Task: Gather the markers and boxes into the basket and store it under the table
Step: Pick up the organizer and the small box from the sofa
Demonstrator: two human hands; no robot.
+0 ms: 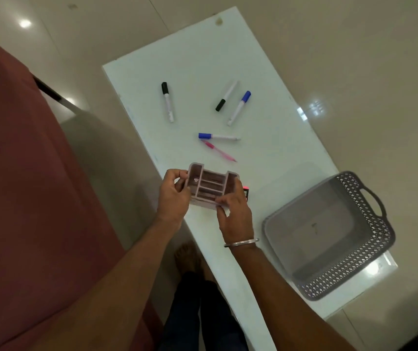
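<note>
A pale pink organiser box [209, 184] with several compartments is held over the near left part of the white table [273, 138]. My left hand [175, 193] grips its left end and my right hand [233, 211] grips its near right corner. Two black-capped markers [167, 102] [225, 97], two blue-capped markers [239, 107] [218, 136] and a pink pen [219, 151] lie scattered further along the table. An empty grey lattice basket [370, 252] stands on the table's near right end. A small dark and pink object [246, 191] peeks out behind my right hand.
A dark red sofa [25, 198] fills the left side. Glossy beige floor tiles [380, 72] surround the table. My legs and a bare foot [187, 257] show below the table's near edge.
</note>
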